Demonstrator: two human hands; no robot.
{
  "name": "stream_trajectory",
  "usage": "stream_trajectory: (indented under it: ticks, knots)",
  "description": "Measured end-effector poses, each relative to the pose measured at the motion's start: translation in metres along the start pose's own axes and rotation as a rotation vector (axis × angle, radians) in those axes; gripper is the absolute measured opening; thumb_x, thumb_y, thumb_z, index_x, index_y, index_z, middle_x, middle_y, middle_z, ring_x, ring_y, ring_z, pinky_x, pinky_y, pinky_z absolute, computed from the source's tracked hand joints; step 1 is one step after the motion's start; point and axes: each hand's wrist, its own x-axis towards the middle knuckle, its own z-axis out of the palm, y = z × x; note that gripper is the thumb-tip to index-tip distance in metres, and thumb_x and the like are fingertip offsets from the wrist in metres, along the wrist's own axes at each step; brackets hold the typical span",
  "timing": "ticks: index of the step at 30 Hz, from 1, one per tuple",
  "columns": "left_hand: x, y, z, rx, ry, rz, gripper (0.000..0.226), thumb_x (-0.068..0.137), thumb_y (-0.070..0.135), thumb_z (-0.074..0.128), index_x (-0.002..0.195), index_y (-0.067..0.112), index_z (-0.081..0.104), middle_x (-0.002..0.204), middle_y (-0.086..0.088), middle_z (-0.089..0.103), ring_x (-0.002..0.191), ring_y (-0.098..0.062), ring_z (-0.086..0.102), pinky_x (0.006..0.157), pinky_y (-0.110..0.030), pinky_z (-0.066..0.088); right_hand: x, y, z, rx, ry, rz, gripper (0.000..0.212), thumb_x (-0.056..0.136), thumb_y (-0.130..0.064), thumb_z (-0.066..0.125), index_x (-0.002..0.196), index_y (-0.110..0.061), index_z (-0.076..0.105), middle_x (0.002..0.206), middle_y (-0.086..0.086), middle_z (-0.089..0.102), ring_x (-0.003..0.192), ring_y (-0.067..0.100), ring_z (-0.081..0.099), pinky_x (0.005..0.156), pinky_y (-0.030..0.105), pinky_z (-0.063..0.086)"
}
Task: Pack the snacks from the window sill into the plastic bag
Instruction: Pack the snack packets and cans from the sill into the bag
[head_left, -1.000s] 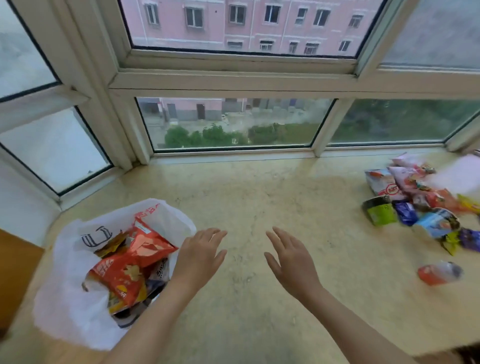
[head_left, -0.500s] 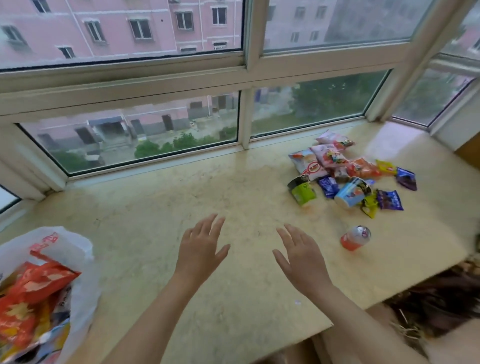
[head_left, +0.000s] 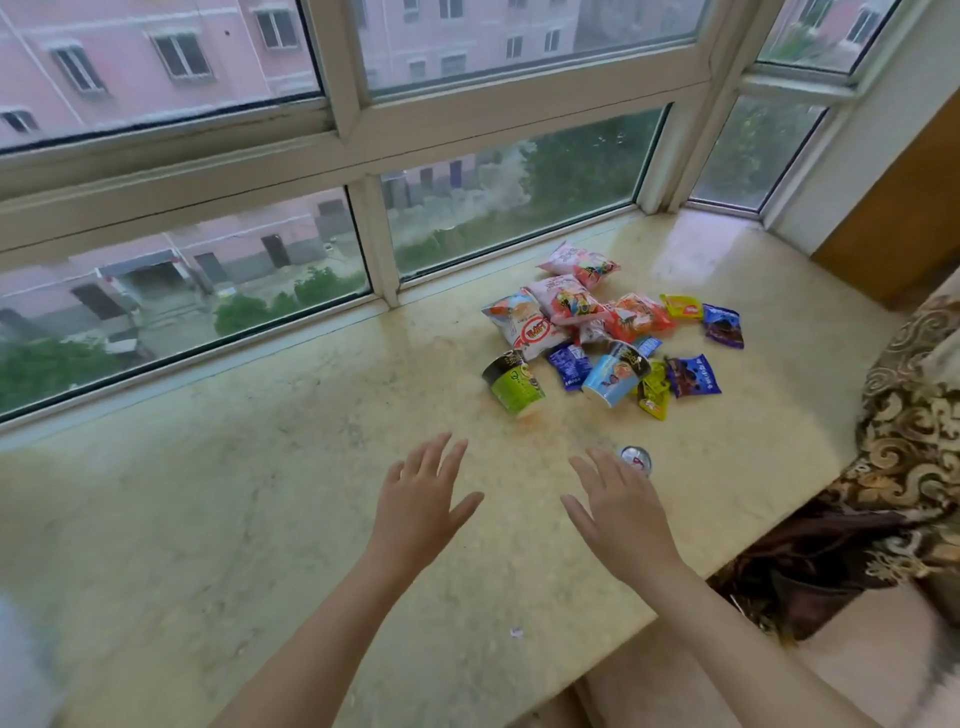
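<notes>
Snacks (head_left: 602, 332) beyond both flat hands; can (head_left: 636, 458) touching right hand (head_left: 621, 512).

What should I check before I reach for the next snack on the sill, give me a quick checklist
1. Left hand free: ok, fingers spread, holding nothing.
2. Right hand free: ok, open and empty.
3. Nearest item within view: ok, a small can lies on its side just past the right fingertips, partly hidden by them.
4. Path to the snack pile: ok, bare sill between hands and pile.
5. Cups steady: not ok, the green cup and blue cup lie tipped over and may roll.
6. Plastic bag ready and open: cannot tell, only a blurred white edge shows at lower left.
</notes>
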Motion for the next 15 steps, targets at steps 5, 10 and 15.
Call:
stream_trajectory:
  ticks: [5, 10, 15]
  knots:
    - [0.055, 0.016, 0.021, 0.035, -0.059, 0.056, 0.068, 0.082, 0.062, 0.036, 0.13, 0.019, 0.057, 0.132, -0.003, 0.059, 0.114, -0.025, 0.06, 0.082, -0.04, 0.053, 0.032, 0.039, 0.006, -0.01, -0.019, 0.081, 0.052, 0.086, -0.044, 0.037, 0.118, -0.012, 0.063, 0.119, 0.011, 0.063, 0.106, 0.028, 0.062, 0.085, 0.043, 0.052]
    - [0.111, 0.041, 0.046, 0.005, -0.123, 0.033, 0.073, 0.084, 0.059, 0.054, 0.143, 0.019, 0.041, 0.147, -0.004, 0.044, 0.129, -0.027, 0.048, 0.096, -0.042, 0.044, 0.078, 0.089, 0.02, -0.018, -0.016, 0.129, 0.049, 0.084, -0.041, 0.057, 0.122, -0.01, 0.061, 0.122, 0.015, 0.062, 0.109, 0.033, 0.06, 0.087, 0.047, 0.052]
    - [0.177, 0.068, 0.083, -0.005, -0.163, -0.014, 0.075, 0.09, 0.06, 0.044, 0.151, 0.024, 0.021, 0.157, 0.0, 0.025, 0.14, -0.023, 0.03, 0.107, -0.039, 0.032, 0.145, 0.143, 0.045, -0.008, -0.039, 0.124, 0.06, 0.078, -0.036, 0.074, 0.128, -0.008, 0.057, 0.129, 0.017, 0.058, 0.117, 0.034, 0.056, 0.092, 0.045, 0.048]
